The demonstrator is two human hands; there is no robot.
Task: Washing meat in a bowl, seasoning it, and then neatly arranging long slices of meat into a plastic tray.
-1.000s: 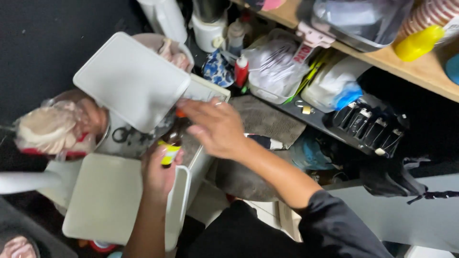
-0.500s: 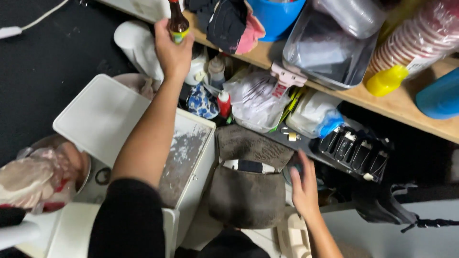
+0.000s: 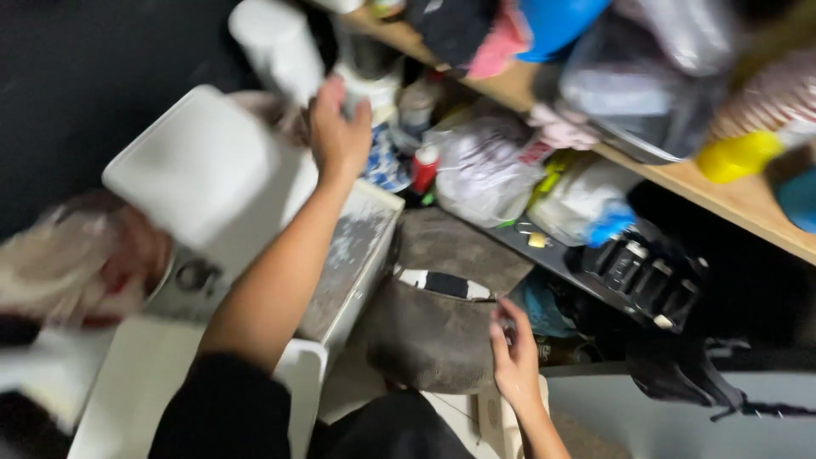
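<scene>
Reaching up toward twelve o'clock, the left hand [image 3: 338,132] is raised against a white jug-like appliance [image 3: 367,72] at the back of the cluttered surface, below the wooden shelf [image 3: 680,178]. The fingers curl round the appliance's lower part, but motion blur hides whether they actually clamp it or only touch it, so I cannot tell. Just at ten o'clock from that hand stands a tall white cylinder [image 3: 274,47], close beside it but apart from the fingers. At eight o'clock from the hand lies a white square lid [image 3: 200,170], tilted, resting over a white box [image 3: 357,255] with a scuffed grey top.

Down at five o'clock in the view, the right hand [image 3: 514,357] rests on the edge of a dark grey cloth bag [image 3: 433,331], its fingers bent around a small dark thing [image 3: 505,323] that is too blurred to name; the grip looks closed on it. A black-and-white striped strip [image 3: 446,285] lies on the bag at eleven o'clock from that hand.

Between the two hands, at about one o'clock from the bag, sit a small red-capped bottle [image 3: 423,166] and a crumpled clear plastic bag [image 3: 489,166].
</scene>
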